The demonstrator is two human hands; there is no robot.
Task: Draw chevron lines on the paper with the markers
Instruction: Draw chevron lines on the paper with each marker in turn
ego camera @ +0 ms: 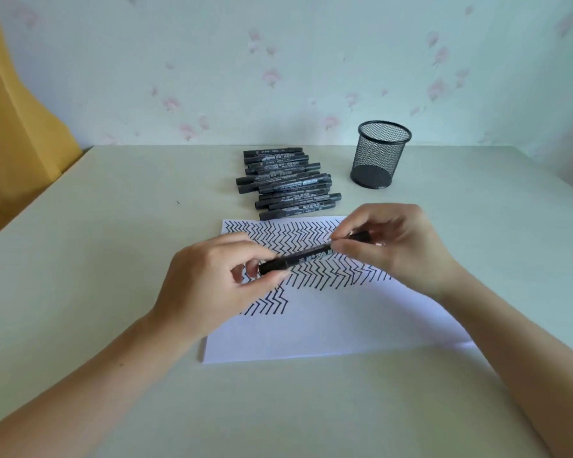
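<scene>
**A:** How far have you got on the paper (328, 325)?

**B:** Your chevron lines (305, 239) fill the far part of the sheet from edge to edge. Nearer you, a short patch of them runs only along the left side. The near part of the paper is still blank, so I'd judge you roughly halfway.

**A:** And the marker?

**B:** You hold one black marker (306, 256) level above the drawn band of the paper, not touching it. Your left hand (212, 285) pinches its left end between thumb and curled fingers. Your right hand (394, 246) pinches the right end with thumb and fingertips, the other fingers loosely bent. Both grips are narrow and closed on the barrel.

**A:** Capping or uncapping?

**B:** I cannot tell; no tip shows, and it looks like one or the other.

**A:** What else is around the paper?

**B:** Just beyond its far edge lies a pile of black markers (285, 183). To the right of that pile stands a black mesh pen cup (379, 153), upright, with no markers showing in it. All rests on the pale table (96, 242).
</scene>
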